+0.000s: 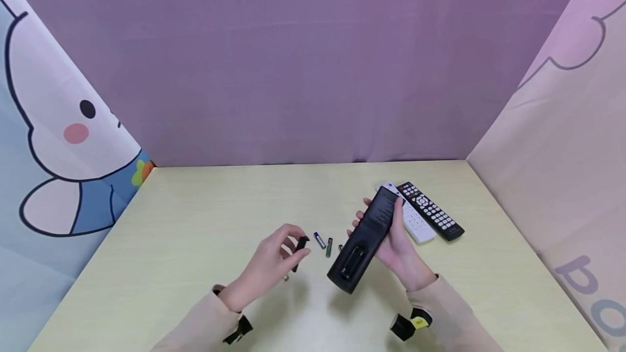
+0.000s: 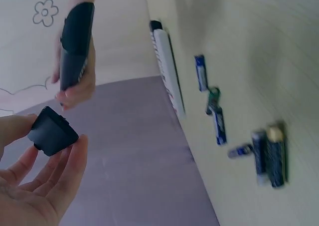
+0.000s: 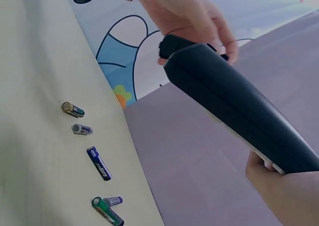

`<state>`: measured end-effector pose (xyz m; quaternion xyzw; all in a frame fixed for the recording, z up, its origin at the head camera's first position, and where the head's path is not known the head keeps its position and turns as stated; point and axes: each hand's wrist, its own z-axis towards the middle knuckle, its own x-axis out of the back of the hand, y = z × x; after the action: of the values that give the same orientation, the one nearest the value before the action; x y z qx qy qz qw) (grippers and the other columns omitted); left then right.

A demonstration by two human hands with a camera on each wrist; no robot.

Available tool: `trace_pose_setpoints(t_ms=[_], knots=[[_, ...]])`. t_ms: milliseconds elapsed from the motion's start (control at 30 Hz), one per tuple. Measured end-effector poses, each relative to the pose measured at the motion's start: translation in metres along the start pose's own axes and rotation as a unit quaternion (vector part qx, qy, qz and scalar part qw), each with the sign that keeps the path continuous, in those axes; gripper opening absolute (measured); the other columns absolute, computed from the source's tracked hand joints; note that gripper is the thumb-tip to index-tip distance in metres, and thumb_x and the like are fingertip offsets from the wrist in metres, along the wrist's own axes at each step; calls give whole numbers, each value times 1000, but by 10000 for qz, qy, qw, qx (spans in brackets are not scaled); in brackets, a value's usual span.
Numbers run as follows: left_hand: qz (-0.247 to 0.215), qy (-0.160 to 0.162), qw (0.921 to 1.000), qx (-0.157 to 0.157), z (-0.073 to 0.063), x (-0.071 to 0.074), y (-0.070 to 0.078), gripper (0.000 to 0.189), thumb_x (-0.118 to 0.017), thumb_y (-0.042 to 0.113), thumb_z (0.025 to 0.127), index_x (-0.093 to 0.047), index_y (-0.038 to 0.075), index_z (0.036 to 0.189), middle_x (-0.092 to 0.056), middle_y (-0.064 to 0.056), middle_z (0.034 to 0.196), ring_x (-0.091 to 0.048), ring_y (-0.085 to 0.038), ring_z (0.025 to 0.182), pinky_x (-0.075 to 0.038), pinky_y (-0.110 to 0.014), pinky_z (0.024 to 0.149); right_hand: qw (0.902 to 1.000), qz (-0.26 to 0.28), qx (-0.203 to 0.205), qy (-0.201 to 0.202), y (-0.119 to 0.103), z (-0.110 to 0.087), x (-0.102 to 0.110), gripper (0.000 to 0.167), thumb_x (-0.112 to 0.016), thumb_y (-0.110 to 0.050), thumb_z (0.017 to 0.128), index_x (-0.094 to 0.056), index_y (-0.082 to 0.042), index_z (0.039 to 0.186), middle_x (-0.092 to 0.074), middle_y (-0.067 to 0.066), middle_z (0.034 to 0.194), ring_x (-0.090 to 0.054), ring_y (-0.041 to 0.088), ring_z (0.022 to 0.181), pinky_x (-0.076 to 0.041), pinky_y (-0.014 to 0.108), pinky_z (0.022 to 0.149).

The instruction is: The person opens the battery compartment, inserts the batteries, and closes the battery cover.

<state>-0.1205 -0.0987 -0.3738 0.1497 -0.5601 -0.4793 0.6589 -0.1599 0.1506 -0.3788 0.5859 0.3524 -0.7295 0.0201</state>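
Left hand (image 1: 274, 257): grip closed in a pinch on the cover (image 1: 300, 247), thumb and fingertips on its edges, above the surface (image 1: 195, 243). Batteries (image 1: 320, 240) lie loose on the surface between the hands. Right hand (image 1: 398, 246): grip wrapped around the black remote (image 1: 367, 238), back side up, compartment uncovered, raised off the surface. White remote (image 1: 415, 227) and another black remote (image 1: 432, 212) lie side by side behind it.

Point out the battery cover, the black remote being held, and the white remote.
Battery cover (image 2: 52, 131), left wrist view, flat middle.
Black remote (image 1: 368, 237), head view, back, mid-body.
White remote (image 1: 415, 227), head view, keypad.
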Motion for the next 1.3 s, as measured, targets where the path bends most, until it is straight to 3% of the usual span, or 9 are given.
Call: trace_pose_setpoints(t_ms=[200, 367, 667, 1000, 1167, 1300], knots=[[649, -35, 9979, -47, -1, 20, -23, 26, -65, 10, 79, -53, 8, 103, -57, 2, 93, -52, -5, 70, -47, -18, 58, 9993, 12, -44, 362, -2, 0, 2, 70, -26, -72, 77, -52, -16, 109, -49, 6, 92, -50, 20, 84, -39, 40, 88], [1017, -19, 9947, 153, -3, 32, -46, 25, -65, 9, 80, -53, 7, 102, -57, 1, 91, -50, -5, 65, -45, -17, 51, 9981, 20, -37, 612, -5, -1, 2, 74, -31, -76, 71, -47, -15, 112, -50, 7, 92, -50, 20, 84, -38, 42, 89], [2246, -96, 9739, 318, -8, 43, -88, 23, -66, 11, 79, -55, 6, 99, -58, -5, 92, -53, -11, 65, -46, -24, 56, 9993, 176, -40, 331, -8, -2, 7, 74, -34, -73, 73, -46, -13, 114, -51, 8, 95, -50, 21, 87, -36, 43, 91], [2463, -526, 9665, 503, -6, 47, -112, 22, -67, 4, 75, -53, 4, 91, -54, -6, 83, -56, -20, 72, -49, -33, 63, 9970, 288, -9, 712, -11, -4, 9, 74, -38, -73, 72, -46, -13, 113, -50, 8, 95, -49, 21, 86, -36, 43, 91], [2568, -846, 9604, 667, -6, 46, -121, 20, -67, 4, 75, -52, 4, 88, -49, -4, 79, -51, -15, 67, -47, -30, 61, 9972, 301, 13, 688, -12, -5, 10, 73, -38, -72, 73, -45, -12, 114, -50, 8, 96, -49, 21, 86, -36, 43, 91], [2659, -987, 9570, 612, -7, 45, -125, 18, -66, 3, 75, -52, 4, 87, -47, -3, 78, -47, -12, 64, -45, -26, 57, 9968, 275, 24, 755, -12, -5, 11, 73, -39, -72, 73, -45, -13, 115, -50, 8, 96, -49, 21, 87, -35, 43, 92]])
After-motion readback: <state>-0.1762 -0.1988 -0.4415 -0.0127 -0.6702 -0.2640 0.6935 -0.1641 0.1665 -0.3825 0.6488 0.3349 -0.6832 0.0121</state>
